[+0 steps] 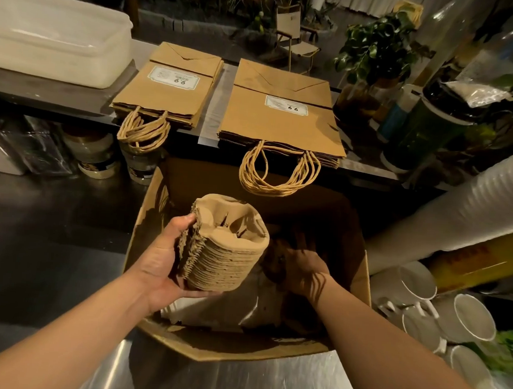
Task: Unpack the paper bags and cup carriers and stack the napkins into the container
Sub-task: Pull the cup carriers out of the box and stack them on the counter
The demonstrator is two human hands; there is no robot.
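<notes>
Both forearms are reaching in from the bottom of the frame toward an open cardboard box at the centre. The left hand is gripping a stack of cup carriers from the side and below, thumb up against the ragged edges and fingers curled underneath, holding the stack above the box opening. The right hand is reaching down inside the box with its fingers spread and relaxed, in shadow; whether it is touching anything there cannot be told. The cup carriers are moulded brown pulp, rough and fibrous, nested tightly with rounded corners and sunken cup wells on top. Above the box, in the upper middle of the frame, two flat piles of brown paper bags are lying side by side on a raised shelf, each top bag bearing a white label, their twisted paper handles hanging over the front edge. At the upper left a large translucent white plastic container is sitting on the same shelf. At the right edge, long sleeves of white cups are lying above a cluster of white mugs. The tabletop is brushed metal, dimly lit, with potted plants behind.
</notes>
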